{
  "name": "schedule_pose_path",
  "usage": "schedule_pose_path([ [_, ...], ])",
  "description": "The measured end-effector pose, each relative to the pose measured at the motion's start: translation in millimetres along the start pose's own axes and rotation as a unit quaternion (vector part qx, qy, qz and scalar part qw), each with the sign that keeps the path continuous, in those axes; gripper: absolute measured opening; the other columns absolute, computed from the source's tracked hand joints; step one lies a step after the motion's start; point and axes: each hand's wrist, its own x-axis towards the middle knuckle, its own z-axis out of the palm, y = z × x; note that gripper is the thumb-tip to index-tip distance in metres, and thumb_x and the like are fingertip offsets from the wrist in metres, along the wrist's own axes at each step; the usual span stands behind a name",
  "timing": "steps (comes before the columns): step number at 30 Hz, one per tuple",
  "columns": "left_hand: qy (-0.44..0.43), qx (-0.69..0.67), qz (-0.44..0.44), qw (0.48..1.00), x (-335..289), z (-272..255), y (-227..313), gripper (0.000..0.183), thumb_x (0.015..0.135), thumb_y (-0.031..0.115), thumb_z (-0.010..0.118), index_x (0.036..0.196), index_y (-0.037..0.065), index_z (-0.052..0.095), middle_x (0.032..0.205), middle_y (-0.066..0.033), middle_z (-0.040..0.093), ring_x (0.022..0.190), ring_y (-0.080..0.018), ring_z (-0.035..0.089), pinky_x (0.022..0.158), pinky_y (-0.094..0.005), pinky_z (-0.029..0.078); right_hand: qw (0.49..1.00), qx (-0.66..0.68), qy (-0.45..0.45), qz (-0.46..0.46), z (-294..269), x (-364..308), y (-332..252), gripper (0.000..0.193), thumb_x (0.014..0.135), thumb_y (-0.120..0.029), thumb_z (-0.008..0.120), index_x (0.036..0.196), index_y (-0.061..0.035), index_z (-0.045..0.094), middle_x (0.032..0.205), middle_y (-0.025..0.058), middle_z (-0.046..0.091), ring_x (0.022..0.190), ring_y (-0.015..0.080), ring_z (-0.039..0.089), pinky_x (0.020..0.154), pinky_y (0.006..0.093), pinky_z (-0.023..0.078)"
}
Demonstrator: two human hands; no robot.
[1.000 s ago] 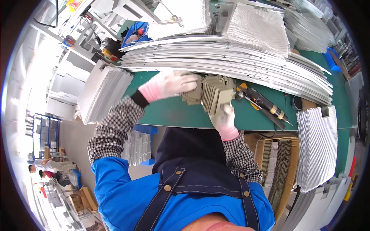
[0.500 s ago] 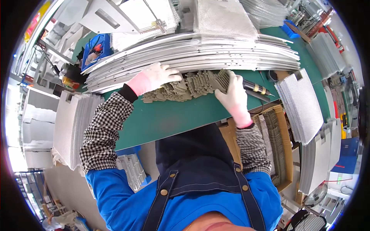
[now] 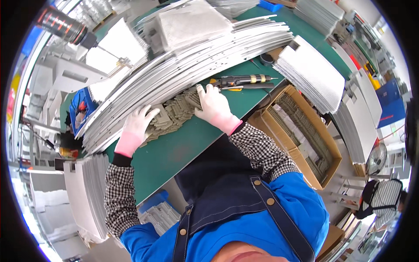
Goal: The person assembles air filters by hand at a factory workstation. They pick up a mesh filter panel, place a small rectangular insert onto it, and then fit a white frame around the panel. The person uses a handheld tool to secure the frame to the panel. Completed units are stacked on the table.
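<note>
A row of small flat grey-green pieces lies loosely stacked on the green tabletop. Both my hands wear white gloves with pink cuffs. At the pile's left end rests my left hand, fingers spread and touching the pieces. My right hand is at the other end, thumb and fingers apart around the pile's edge; neither hand lifts anything. Just beyond my right hand lies a black power screwdriver with its bit pointing right. Part of the pile is hidden under my fingers.
Behind the pile runs a long stack of white metal strips. A cardboard box of similar pieces stands below the table's right edge. Perforated white panels sit at the right, more panels at the left. A blue bin stands far left.
My view has turned to the right, so the table appears tilted and more of the cardboard box shows. Both hands remain at the pile's ends.
</note>
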Motion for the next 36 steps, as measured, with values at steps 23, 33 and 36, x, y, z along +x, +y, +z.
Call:
schedule_pose_path([
  [23, 0.285, -0.216, 0.072, 0.931, 154.2, 34.5, 173.0, 0.063, 0.1, 0.026, 0.062, 0.153, 0.0, 0.041, 0.156, -0.0303, 0.04, 0.144, -0.0467, 0.04, 0.121, -0.0525, 0.032, 0.98, 0.007, 0.198, 0.008, 20.7, 13.9, 69.2, 0.031, 0.077, -0.037, 0.069, 0.098, -0.0147, 0.07, 0.104, 0.0065, 0.058, 0.1, 0.0265, 0.057, 0.089, 0.0438, 0.043],
  [33, 0.231, 0.06, 0.096, 0.966, 178.8, 63.8, 160.6, 0.059, 0.099, 0.036, 0.062, 0.152, 0.013, 0.049, 0.151, -0.0222, 0.047, 0.137, -0.0432, 0.047, 0.114, -0.0566, 0.036, 0.893, 0.05, -0.043, 0.444, -124.1, -273.3, 246.8, 0.022, 0.089, -0.025, 0.067, 0.102, -0.0092, 0.077, 0.092, 0.0144, 0.073, 0.088, 0.0317, 0.072, 0.079, 0.0469, 0.059],
  [36, 0.266, 0.014, 0.096, 0.959, 179.7, 50.8, 174.9, 0.062, 0.097, 0.035, 0.065, 0.152, 0.011, 0.049, 0.154, -0.0237, 0.043, 0.14, -0.0442, 0.044, 0.115, -0.0569, 0.035, 0.846, -0.169, -0.142, 0.485, -105.8, -437.9, 323.8, 0.032, 0.087, -0.013, 0.067, 0.119, -0.0087, 0.071, 0.117, 0.0117, 0.068, 0.118, 0.0291, 0.063, 0.103, 0.0433, 0.05],
])
